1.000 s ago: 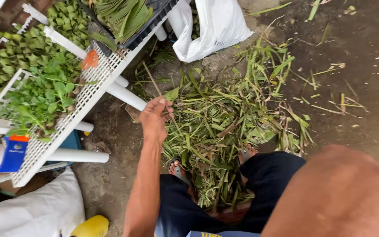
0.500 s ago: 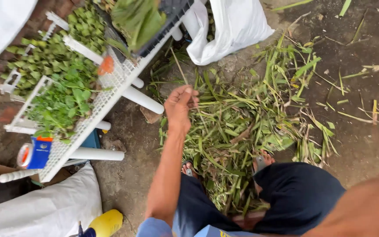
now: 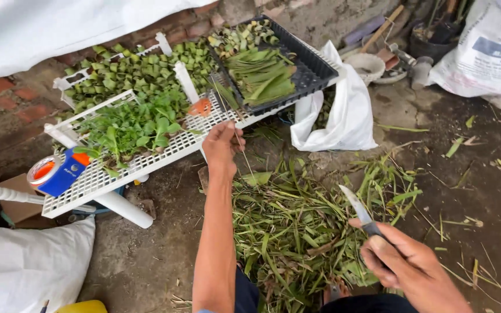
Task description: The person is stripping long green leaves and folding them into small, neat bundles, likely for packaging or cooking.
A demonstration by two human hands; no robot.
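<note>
My left hand [image 3: 221,146] is stretched out at the near edge of the white grid rack [image 3: 146,163]. It pinches a thin pale stick [image 3: 243,156] that hangs down toward the ground. My right hand [image 3: 408,268] is low at the right, closed on the dark handle of a small knife [image 3: 357,210] whose blade points up and to the left. Between both hands a pile of cut green leaf strips [image 3: 297,232] covers the ground. On the rack sit leafy green seedlings [image 3: 129,128] and many small folded leaf cups [image 3: 129,72].
A black tray [image 3: 314,69] of long green leaves rests on the rack's right end. A tape dispenser [image 3: 53,173] lies on its left end. A white plastic bag [image 3: 337,116] hangs under the tray. White sacks [image 3: 24,269] sit at lower left and top right, by a brick wall.
My left hand rose from the leaf pile to the rack's edge, now pinching a thin stick. My right hand with the knife has come into view. The camera tilted upward.
</note>
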